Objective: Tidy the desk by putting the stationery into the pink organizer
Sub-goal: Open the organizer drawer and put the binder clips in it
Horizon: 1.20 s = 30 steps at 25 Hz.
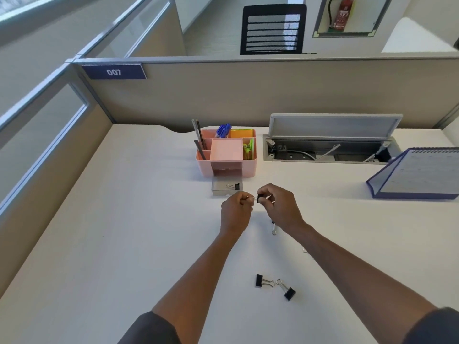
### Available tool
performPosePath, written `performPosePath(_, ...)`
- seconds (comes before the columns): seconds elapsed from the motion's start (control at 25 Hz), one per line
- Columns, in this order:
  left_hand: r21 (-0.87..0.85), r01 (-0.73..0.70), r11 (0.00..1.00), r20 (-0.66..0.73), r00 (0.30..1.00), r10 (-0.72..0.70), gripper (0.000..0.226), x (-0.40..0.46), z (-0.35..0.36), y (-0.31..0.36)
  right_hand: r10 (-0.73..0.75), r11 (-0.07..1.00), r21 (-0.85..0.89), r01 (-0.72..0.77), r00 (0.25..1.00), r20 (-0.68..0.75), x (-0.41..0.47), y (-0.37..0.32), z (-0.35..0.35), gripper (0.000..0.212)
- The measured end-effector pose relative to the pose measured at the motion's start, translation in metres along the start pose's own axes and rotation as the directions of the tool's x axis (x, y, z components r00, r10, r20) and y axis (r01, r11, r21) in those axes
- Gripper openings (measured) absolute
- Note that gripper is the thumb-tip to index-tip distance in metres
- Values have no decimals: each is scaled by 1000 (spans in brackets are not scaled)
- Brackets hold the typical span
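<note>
We log a white surface [124,244] bounded at 12 o'clock by a beige partition [248,95] carrying a "007" label [113,72]. At 2 o'clock, an open cable tray [330,150] is recessed in the surface; at 3 o'clock stands a desk calendar [419,175].

The pink organizer [227,155] sits at 12 o'clock from the hands, near the partition. We see blue pens [223,130], dark pencils [200,142], yellow sticky notes [241,133] and green clips [248,150] in its compartments. Its small clear drawer [226,188] lies out on the surface just in front of it, with one binder clip in the drawer [234,186].

Both hands meet just at 6 o'clock of that drawer. The left hand [236,209] pinches the wire handle of the held binder clip [258,197]; the right hand [278,207] has its fingers curled round the black body of the same clip.

At 6 o'clock from the hands, two loose binder clips [274,285] lie close together on the surface. We note a further clip [273,228] partly hidden beneath the right wrist, and a wire loop [304,250] beside the right forearm; what it belongs to cannot be told.
</note>
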<state>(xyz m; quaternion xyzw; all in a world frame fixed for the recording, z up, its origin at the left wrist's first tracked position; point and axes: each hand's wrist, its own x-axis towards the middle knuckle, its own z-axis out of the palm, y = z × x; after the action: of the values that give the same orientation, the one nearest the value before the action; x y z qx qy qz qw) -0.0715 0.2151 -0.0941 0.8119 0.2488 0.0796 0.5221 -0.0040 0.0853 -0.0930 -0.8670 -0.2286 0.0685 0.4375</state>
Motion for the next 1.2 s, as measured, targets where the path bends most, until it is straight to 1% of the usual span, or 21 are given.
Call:
performPosePath(0.04, 126, -66, 990, -49, 996, 73, 14, 0, -5, -2, -4, 1000, -5, 4, 1000, -6, 6, -5, 4, 9)
performPosePath(0.08, 266, -126, 956, -80, 985, 152, 20, 0, -10, -5, -7, 1000, -12, 7, 1000, -13, 13, -10, 8, 8)
performPosePath(0.16, 482, -203, 852, -59, 963, 263, 36, 4, -19, -13, -12, 999, -47, 11, 999, -31, 27, -20, 15, 7)
performPosePath(0.24, 596, -211, 775, 22, 969, 246, 54, 7, -24, -23, -6, 994, -108, 1, 999, -48, 41, -29, 20, 6)
performPosePath(0.32, 653, -183, 735, 71, 981, 181, 63, 10, -28, -32, -3, 986, -164, -9, 997, -71, 53, -34, 27, 6)
performPosePath(0.4, 685, -192, 703, 126, 981, 144, 63, 11, -30, -41, -13, 974, -229, -5, 997, -77, 62, -38, 35, 7)
performPosePath(0.48, 701, -214, 681, 162, 977, 140, 62, 10, -30, -46, -37, 952, -307, 21, 998, -47, 68, -39, 45, 8)
performPosePath(0.64, 670, -221, 709, 153, 975, 159, 63, 11, -31, -49, -69, 880, -469, 77, 997, 35, 77, -40, 65, 9)
performPosePath(0.72, 656, -222, 721, 152, 975, 162, 64, 12, -31, -50, -75, 862, -497, 99, 995, 67, 80, -36, 71, 11)
performPosePath(0.84, 641, -228, 733, 154, 974, 169, 66, 13, -33, -53, -73, 866, -487, 111, 993, 97, 81, -30, 74, 12)
performPosePath(0.92, 648, -234, 725, 157, 972, 173, 66, 14, -34, -55, -80, 891, -440, 114, 992, 95, 79, -28, 72, 16)
performPosePath(1.0, 656, -239, 716, 163, 971, 174, 65, 15, -34, -56, -106, 919, -375, 119, 993, 57, 73, -27, 66, 20)
performPosePath(1.08, 650, -247, 719, 160, 969, 188, 63, 14, -32, -55, -124, 930, -349, 113, 992, -10, 63, -22, 56, 23)
performPosePath(1.2, 626, -300, 720, 151, 952, 266, 57, 6, -24, -48, -97, 944, -323, 62, 991, -96, 44, -3, 36, 26)
